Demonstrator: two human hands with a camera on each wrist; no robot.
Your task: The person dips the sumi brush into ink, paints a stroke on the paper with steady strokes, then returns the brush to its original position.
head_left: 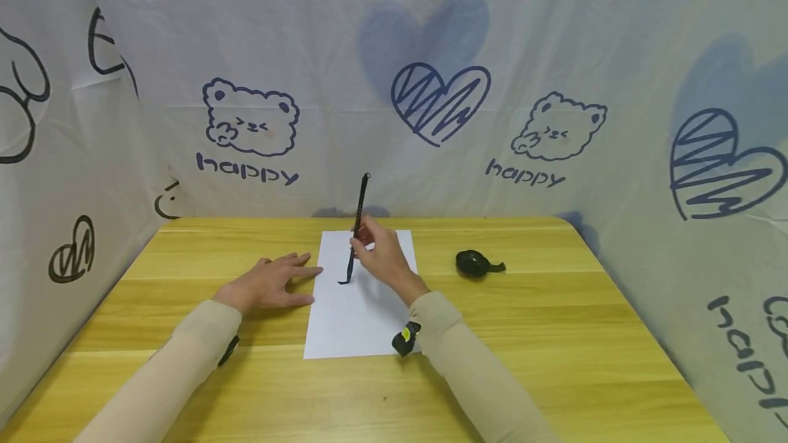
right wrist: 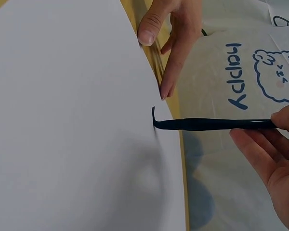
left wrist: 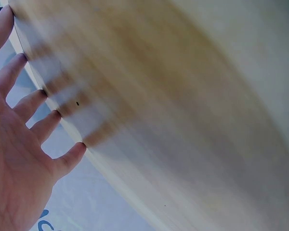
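Note:
My right hand (head_left: 383,255) pinches a dark writing brush (head_left: 359,214) by its handle, between thumb and fingers. The brush stands nearly upright, its tip down on a white sheet of paper (head_left: 351,327). A short black stroke (head_left: 343,283) marks the paper right at the tip; in the right wrist view the bristles (right wrist: 160,124) bend toward that line. Beside the sheet's left edge my left hand (head_left: 271,284) rests on the table with fingers spread, thumb and fingertips at the paper's edge. The left wrist view has its fingertips (left wrist: 79,147) against the wooden surface.
A small round black object with a short stem (head_left: 473,264) lies on the yellow wooden table (head_left: 523,340), right of the paper. White cloth (head_left: 345,87) printed with hearts and bears hangs behind the table and at both sides.

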